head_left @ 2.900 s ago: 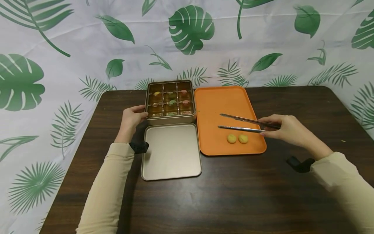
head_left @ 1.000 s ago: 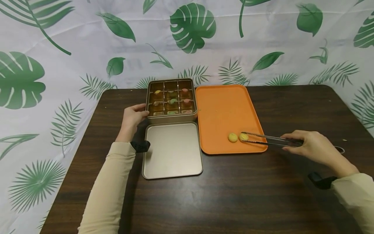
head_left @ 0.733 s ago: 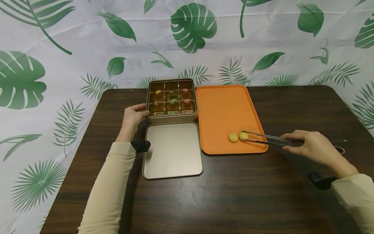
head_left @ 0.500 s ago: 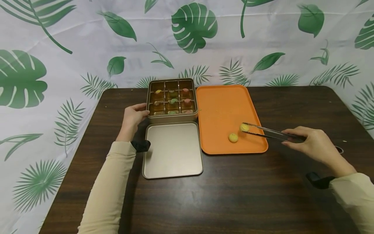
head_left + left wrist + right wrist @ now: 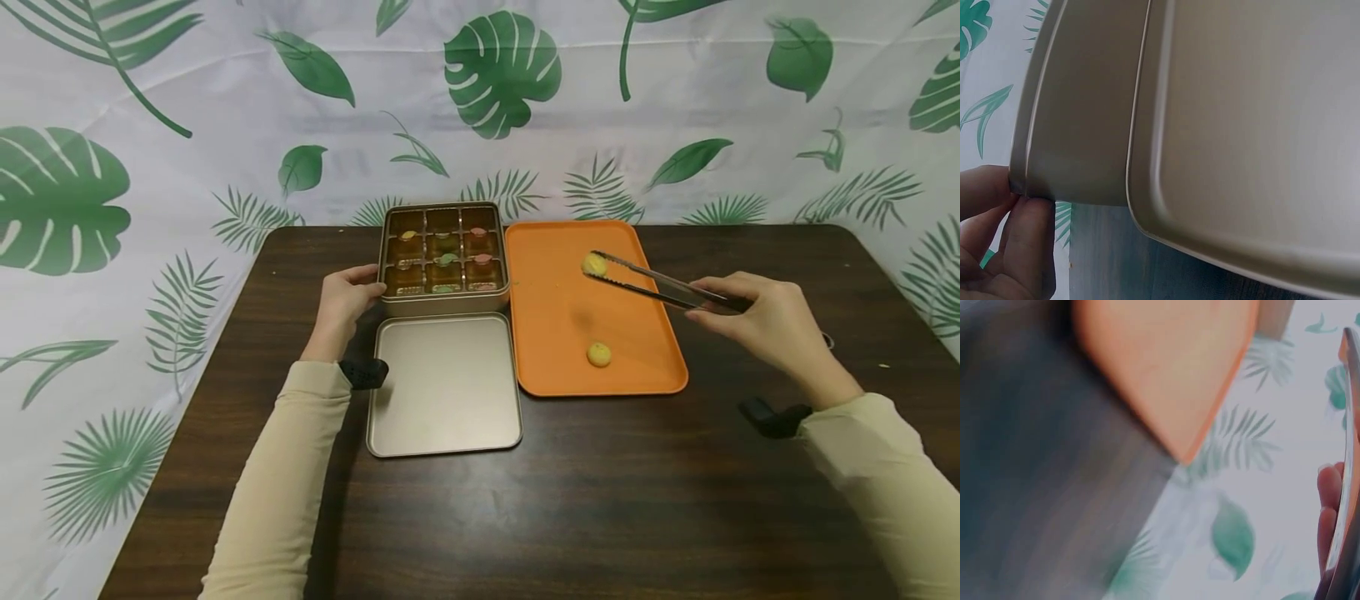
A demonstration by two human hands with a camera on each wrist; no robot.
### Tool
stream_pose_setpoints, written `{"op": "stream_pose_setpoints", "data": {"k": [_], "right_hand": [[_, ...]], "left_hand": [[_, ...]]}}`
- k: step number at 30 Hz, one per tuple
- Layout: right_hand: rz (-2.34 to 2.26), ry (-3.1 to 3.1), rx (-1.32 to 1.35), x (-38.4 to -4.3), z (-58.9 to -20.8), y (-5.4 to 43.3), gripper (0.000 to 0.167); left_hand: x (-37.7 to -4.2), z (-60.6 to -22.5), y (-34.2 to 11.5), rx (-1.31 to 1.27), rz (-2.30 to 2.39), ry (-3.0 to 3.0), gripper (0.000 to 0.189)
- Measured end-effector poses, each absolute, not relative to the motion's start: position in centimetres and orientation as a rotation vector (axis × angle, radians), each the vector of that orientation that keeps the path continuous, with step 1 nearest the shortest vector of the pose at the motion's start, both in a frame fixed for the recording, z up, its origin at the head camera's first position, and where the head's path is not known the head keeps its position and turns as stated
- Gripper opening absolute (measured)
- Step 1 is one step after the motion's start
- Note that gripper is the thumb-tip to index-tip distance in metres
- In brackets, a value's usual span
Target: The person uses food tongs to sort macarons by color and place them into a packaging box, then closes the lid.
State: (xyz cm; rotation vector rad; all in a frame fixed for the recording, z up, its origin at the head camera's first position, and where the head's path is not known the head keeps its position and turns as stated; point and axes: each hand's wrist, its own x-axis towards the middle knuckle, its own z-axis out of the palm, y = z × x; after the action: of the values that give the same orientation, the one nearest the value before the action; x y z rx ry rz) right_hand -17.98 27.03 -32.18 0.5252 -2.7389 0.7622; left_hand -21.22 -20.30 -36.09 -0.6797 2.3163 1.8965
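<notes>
My right hand (image 5: 768, 321) grips metal tongs (image 5: 660, 287), and between their tips is a small round yellow cookie (image 5: 595, 264), held above the orange tray (image 5: 555, 317). A second yellow cookie (image 5: 598, 354) lies near the tray's front. My left hand (image 5: 345, 308) holds the near left corner of the square tin (image 5: 446, 306). In the left wrist view its thumb and fingers (image 5: 1029, 237) pinch the tin's edge. Small yellow, green and pink sweets sit in several pockets of the tin's brown divided insert (image 5: 442, 221). The right wrist view shows only fingertips (image 5: 1329, 487) and part of the tongs (image 5: 1350, 456).
The tin's flat lid (image 5: 446, 387) lies in front of the tin, left of the tray. All stand on a dark wooden table (image 5: 570, 492). A leaf-print cloth (image 5: 337, 108) hangs behind the table.
The tongs closed around the right-hand cookie, lifted it off the tray and carried it back and to the left. The left hand has stayed at the tin's corner.
</notes>
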Motion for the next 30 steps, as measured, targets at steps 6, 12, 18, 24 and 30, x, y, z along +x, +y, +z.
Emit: {"op": "stream_pose_setpoints", "data": {"k": [6,12,18,24,30], "right_hand": [[0.864,-2.74,0.546,-19.9,-30.9,23.5,0.033],[0.841,-2.799,0.54,-22.3,-30.2,19.6,0.033],[0.866,-2.887,0.553,-24.4,-30.4,15.4,0.038],[0.846,-2.976,0.573,-25.8,-31.1,11.2,0.04],[0.729,-3.04,0.611,-26.6,-31.9,8.0,0.041]], "left_hand": [[-21.3,-36.1,-20.1,-0.672,1.892,2.328,0.045],[-21.4,-36.1,-20.1,-0.672,1.897,2.321,0.045],[-21.5,-36.1,-20.1,-0.677,1.897,2.318,0.046],[-21.4,-36.1,-20.2,-0.688,1.906,2.311,0.046],[-21.3,-36.0,-20.2,-0.702,1.905,2.307,0.045]]}}
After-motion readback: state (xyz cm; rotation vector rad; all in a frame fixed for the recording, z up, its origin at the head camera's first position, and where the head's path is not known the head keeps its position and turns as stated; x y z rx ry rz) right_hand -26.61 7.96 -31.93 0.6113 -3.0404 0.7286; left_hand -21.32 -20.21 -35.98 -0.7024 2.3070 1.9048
